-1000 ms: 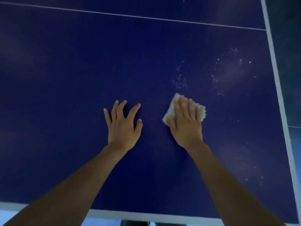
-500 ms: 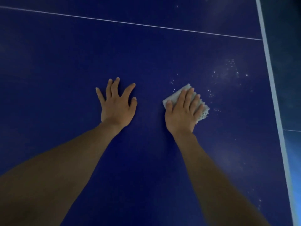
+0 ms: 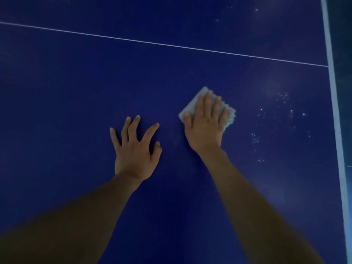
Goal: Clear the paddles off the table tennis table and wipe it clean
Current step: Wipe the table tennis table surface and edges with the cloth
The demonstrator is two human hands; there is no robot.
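I have both hands down on the table (image 3: 76,92). My left hand (image 3: 135,149) lies near the middle of my view, fingers spread on the bare top. My right hand (image 3: 205,126) sits at its 2 o'clock, close but apart, pressing on a cloth (image 3: 191,106) whose corners stick out at 12 and 3 o'clock. A scatter of specks (image 3: 276,111) lies at 3 o'clock from the cloth, near the edge stripe (image 3: 333,92). A thin line (image 3: 171,45) crosses at 12 o'clock, beyond both hands, and meets that stripe.
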